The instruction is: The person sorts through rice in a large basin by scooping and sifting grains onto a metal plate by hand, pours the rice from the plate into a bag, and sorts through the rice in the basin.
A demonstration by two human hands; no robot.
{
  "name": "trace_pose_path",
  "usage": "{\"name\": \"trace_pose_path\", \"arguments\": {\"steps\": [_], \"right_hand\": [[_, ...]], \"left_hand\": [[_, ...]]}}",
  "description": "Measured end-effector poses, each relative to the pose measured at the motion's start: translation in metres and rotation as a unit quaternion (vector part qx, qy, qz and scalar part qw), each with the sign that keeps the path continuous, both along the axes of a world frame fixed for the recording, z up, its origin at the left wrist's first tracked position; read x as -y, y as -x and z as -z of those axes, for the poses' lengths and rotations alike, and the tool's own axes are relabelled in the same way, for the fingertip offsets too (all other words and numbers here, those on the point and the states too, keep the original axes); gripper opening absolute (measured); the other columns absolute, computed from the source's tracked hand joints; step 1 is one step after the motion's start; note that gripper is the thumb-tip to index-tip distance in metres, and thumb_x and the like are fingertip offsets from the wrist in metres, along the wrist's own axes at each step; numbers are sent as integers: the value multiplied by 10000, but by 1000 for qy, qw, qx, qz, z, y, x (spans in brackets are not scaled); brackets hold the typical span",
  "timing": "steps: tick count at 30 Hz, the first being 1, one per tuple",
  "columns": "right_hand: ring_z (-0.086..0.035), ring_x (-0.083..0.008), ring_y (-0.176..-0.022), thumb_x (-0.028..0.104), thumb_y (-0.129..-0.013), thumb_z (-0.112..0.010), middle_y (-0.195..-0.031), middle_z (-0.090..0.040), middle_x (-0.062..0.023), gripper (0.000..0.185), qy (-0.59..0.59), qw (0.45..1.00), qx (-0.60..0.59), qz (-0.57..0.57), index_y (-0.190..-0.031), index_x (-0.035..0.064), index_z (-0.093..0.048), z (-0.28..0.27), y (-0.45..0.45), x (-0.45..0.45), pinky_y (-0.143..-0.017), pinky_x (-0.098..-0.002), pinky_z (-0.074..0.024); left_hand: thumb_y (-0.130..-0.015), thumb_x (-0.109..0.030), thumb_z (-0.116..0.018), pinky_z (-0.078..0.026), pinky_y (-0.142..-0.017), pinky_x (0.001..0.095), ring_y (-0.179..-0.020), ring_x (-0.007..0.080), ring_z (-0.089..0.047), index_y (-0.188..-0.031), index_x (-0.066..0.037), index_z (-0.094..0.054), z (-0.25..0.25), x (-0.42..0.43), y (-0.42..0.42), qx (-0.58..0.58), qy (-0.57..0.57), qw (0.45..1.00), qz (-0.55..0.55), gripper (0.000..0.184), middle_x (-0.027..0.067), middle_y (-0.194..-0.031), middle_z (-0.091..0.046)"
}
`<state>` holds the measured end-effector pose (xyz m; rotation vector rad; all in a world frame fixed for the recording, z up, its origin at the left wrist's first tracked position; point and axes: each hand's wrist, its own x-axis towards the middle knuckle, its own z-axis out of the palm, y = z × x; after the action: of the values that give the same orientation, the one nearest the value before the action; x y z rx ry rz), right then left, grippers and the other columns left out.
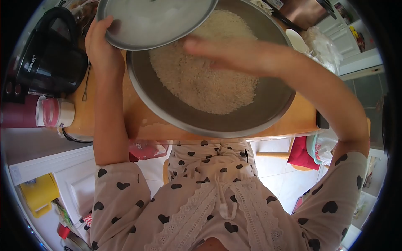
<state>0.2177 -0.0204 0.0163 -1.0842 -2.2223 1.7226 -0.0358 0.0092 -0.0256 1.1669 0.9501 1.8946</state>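
Note:
A wide metal basin (147, 90) stands on the wooden table with a heap of uncooked rice (209, 92) in it. My left hand (104, 46) grips the left rim of a round, metal-rimmed vessel (157, 21) with a pale, cloudy face. Whether this is a shallow bowl or a lid, I cannot tell. It is tilted over the basin's upper left part, and the top frame edge cuts it off. My right hand (234, 56) reaches across above the rice, blurred by motion. Its fingers look stretched out toward the vessel's lower rim, with nothing visible in them.
A black electric kettle (52, 54) stands at the left, near a jar with a red label (58, 112). A white cup (296, 41) and a clear plastic bag (322, 48) lie right of the basin. The wooden table's front edge (155, 133) runs close to my body.

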Motion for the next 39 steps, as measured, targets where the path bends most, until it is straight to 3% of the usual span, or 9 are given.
{"name": "trace_pose_path", "arguments": {"steps": [2,5,8,11,13,17,34,38,39], "right_hand": [[-206,-282,-1435,546,-959,-389,-1548,-232,-137,751,50,995,-76,48,-1496,51,-213,-10,-16,-16,-1154,-400,-240],[-412,-265,-1322,503,-958,-455,-1436,-440,-111,654,26,996,-58,56,-1449,80,-368,-20,-41,-27,-1085,-348,-339],[-579,-238,-1082,279,-910,-590,-1160,-632,-93,378,-109,990,91,17,-1240,95,-595,-28,-58,-27,-942,-293,-433],[-602,-212,-921,87,-798,-635,-943,-646,-86,211,-408,879,234,72,-1008,62,-648,-31,-55,-2,-831,-273,-458],[-598,-234,-916,29,-741,-632,-939,-628,-116,243,-364,884,286,63,-982,52,-625,-39,-51,13,-815,-292,-459],[-591,-256,-892,26,-743,-645,-954,-629,-119,163,-486,863,117,78,-906,25,-636,-2,-63,33,-787,-328,-453],[-557,-240,-872,-85,-752,-583,-989,-575,-111,274,-477,872,-49,94,-1016,-15,-603,-32,-45,70,-783,-298,-427],[-571,-215,-856,-61,-804,-584,-926,-582,-108,173,-416,885,-24,208,-973,-27,-573,-44,-43,100,-754,-284,-435],[-578,-202,-841,-50,-819,-588,-898,-590,-100,145,-416,877,-28,239,-959,-22,-569,-43,-42,106,-741,-280,-439]], "left_hand": [[-874,-151,-535,-453,-857,299,-959,195,-591,-1128,58,-568,1,-1,5,17,1,1000,4,330,110,-1051,-605],[-872,-150,-540,-453,-870,304,-970,198,-593,-1138,55,-566,3,-5,10,74,2,997,12,337,112,-1070,-607],[-874,-154,-541,-453,-879,306,-975,195,-593,-1141,51,-568,4,-6,11,78,-3,997,14,337,107,-1069,-608],[-880,-162,-541,-454,-881,305,-980,191,-591,-1137,48,-571,5,-6,10,61,-3,998,11,333,103,-1065,-608],[-884,-167,-539,-454,-882,302,-984,189,-591,-1130,46,-574,12,-8,14,10,-11,1000,-15,327,102,-1061,-607],[-888,-163,-537,-461,-875,306,-986,197,-596,-1080,42,-587,13,-11,15,101,-8,995,-7,285,102,-1047,-610],[-856,-146,-587,-491,-850,324,-938,227,-619,-1020,56,-588,14,-14,20,79,19,997,-18,260,135,-1010,-617],[-862,-153,-592,-489,-858,330,-940,240,-624,-1021,63,-585,17,-17,24,66,23,997,-12,268,141,-1010,-621],[-878,-113,-560,-491,-818,296,-902,205,-610,-993,64,-598,22,-21,32,-45,-6,998,-41,215,115,-979,-618]]}}
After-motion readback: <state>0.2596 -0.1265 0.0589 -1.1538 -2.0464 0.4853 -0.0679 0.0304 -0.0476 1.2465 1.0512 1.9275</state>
